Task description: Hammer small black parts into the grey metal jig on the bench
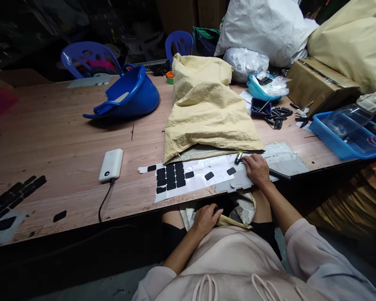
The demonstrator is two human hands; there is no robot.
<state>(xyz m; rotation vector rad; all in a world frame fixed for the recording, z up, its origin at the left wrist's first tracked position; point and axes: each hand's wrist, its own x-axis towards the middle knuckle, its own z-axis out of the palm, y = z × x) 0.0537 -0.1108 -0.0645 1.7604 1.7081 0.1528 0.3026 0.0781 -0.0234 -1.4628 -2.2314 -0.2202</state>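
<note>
My right hand [257, 169] is closed over the middle of what looks like a small hammer lying at the table's front edge. The hammer's yellow-and-dark head [238, 157] shows left of my fingers, and its black handle [279, 174] sticks out to the right. Low over my lap, my left hand [205, 219] is curled, with a small black piece [218, 210] between thumb and fingers; its kind cannot be made out. On the table lies a white backing sheet [200, 184] with rows of black rounded pads [171, 176], a few spaced apart toward my right hand.
A yellow woven sack [207, 108] lies behind the sheet. To the left are a white power bank [111, 165] with a cable, a blue scoop-like basin [128, 96] and more black strips [15, 194]. On the right stand a blue tray [335, 140] and a carton [319, 90].
</note>
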